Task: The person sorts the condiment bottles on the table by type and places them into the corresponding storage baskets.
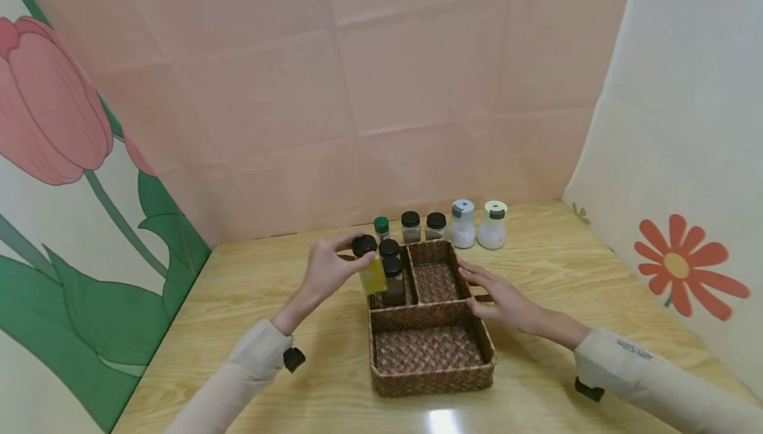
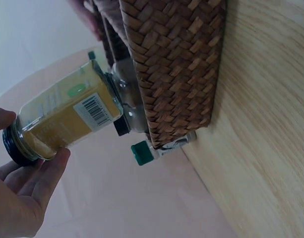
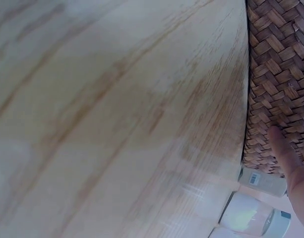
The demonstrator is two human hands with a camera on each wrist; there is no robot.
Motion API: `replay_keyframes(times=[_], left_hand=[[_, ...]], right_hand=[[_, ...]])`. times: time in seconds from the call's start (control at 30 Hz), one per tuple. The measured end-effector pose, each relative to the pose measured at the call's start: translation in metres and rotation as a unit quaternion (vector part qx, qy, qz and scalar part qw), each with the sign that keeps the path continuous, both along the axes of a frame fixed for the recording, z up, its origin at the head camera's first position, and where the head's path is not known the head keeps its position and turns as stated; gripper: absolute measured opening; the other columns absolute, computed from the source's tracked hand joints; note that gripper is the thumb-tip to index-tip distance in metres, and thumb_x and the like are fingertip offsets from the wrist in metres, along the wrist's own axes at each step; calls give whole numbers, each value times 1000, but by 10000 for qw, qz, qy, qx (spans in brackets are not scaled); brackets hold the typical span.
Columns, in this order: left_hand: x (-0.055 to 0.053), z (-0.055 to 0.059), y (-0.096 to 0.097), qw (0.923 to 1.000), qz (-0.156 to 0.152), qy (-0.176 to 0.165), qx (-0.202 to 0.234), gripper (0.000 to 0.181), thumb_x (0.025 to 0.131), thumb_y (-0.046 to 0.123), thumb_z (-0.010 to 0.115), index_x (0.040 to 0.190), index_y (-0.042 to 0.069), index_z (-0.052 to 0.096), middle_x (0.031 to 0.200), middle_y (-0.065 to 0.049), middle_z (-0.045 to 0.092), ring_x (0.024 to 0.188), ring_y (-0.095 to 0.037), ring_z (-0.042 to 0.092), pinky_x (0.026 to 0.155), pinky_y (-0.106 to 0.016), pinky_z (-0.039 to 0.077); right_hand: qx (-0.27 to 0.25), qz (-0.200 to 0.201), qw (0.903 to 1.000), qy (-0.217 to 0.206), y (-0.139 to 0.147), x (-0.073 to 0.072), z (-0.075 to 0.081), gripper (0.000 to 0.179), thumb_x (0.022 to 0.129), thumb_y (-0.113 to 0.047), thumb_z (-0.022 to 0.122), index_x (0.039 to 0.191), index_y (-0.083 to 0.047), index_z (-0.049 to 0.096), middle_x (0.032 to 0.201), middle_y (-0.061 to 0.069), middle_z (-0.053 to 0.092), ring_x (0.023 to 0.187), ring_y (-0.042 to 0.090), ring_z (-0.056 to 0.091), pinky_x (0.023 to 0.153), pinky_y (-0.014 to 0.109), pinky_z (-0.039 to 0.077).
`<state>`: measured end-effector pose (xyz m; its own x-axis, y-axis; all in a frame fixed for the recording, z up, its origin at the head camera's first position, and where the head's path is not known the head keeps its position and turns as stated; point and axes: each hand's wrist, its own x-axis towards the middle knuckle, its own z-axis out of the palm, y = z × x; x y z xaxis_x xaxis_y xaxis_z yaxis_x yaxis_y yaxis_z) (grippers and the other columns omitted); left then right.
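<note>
In the head view, my left hand grips a spice jar by its black lid, thumb on one side and fingers on the other. Yellow powder fills the jar, and a barcode label shows in the left wrist view. It hangs above the left edge of a brown woven basket with three compartments. Two black-lidded jars stand in the back left compartment. My right hand touches the basket's right wall with extended fingers; one finger lies against the weave in the right wrist view.
Behind the basket stand a green-capped bottle, two more black-lidded jars, and two white shakers, one with a grey-blue top and one with a pale yellow-green top. A pink-draped wall rises behind the wooden table.
</note>
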<state>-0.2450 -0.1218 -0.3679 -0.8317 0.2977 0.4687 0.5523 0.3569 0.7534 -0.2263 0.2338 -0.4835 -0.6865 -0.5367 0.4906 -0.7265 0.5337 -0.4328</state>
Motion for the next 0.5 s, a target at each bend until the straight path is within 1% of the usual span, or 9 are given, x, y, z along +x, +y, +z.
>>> replay_keyframes(times=[0.2, 0.27, 0.37, 0.5], left_hand=[[2, -4, 3, 9999, -129, -95, 17, 45, 84, 16, 81, 125, 3, 68, 113, -14, 70, 101, -28, 69, 71, -27, 57], [3, -5, 5, 9997, -179, -153, 41, 45, 84, 13, 81, 125, 1, 68, 113, -16, 70, 101, -30, 69, 71, -27, 57], [5, -7, 8, 9994, -213, -256, 54, 46, 84, 7, 80, 126, -3, 65, 117, -21, 67, 103, -35, 67, 72, -28, 57], [7, -9, 13, 9990, -321, -303, 44, 46, 85, 2, 77, 127, -6, 63, 121, -26, 64, 105, -38, 66, 74, -28, 57]], right_hand=[[5, 14, 10000, -17, -1, -1, -1, 56, 89, -2, 67, 138, 14, 47, 149, 28, 39, 121, 37, 55, 93, 53, 47], [1, 43, 10000, -13, -1, -2, -1, 56, 89, -2, 67, 138, 15, 47, 149, 28, 39, 121, 38, 56, 92, 53, 48], [-37, 85, 10000, -30, 0, -2, -1, 56, 88, 0, 67, 137, 17, 47, 149, 29, 39, 119, 38, 57, 91, 52, 49], [-59, 100, 9999, -25, 0, -2, -1, 55, 87, 1, 68, 136, 18, 47, 148, 30, 39, 118, 39, 58, 90, 52, 50]])
